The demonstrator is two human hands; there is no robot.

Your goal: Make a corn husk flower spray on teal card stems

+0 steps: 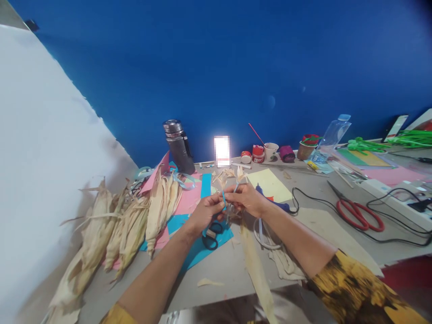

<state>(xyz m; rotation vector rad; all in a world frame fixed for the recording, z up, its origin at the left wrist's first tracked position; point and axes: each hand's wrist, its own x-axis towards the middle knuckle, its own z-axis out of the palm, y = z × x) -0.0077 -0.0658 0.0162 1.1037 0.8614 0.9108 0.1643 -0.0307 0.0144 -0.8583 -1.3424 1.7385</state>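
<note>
Close together over the middle of the table, both my hands are pinched. My left hand (207,213) grips a small dried-husk flower (222,180) whose stem is wrapped in a bright blue paper strip (223,201). A second husk flower (240,174), on a pale bluish stem, rises from between the fingers of my right hand (248,198). Those right fingertips also come up against the blue strip. Below my left hand, dark-handled scissors (209,243) lie on blue paper (195,254). A blue glue gun (281,206) rests just beyond my right wrist, partly hidden.
Dried corn husks (91,243) are heaped at the left. A dark flask (180,148), paint jars (258,154) and a plastic bottle (330,137) stand along the blue wall. Red-handled scissors (361,213), a black cord (317,201) and a white power strip (391,202) occupy the right.
</note>
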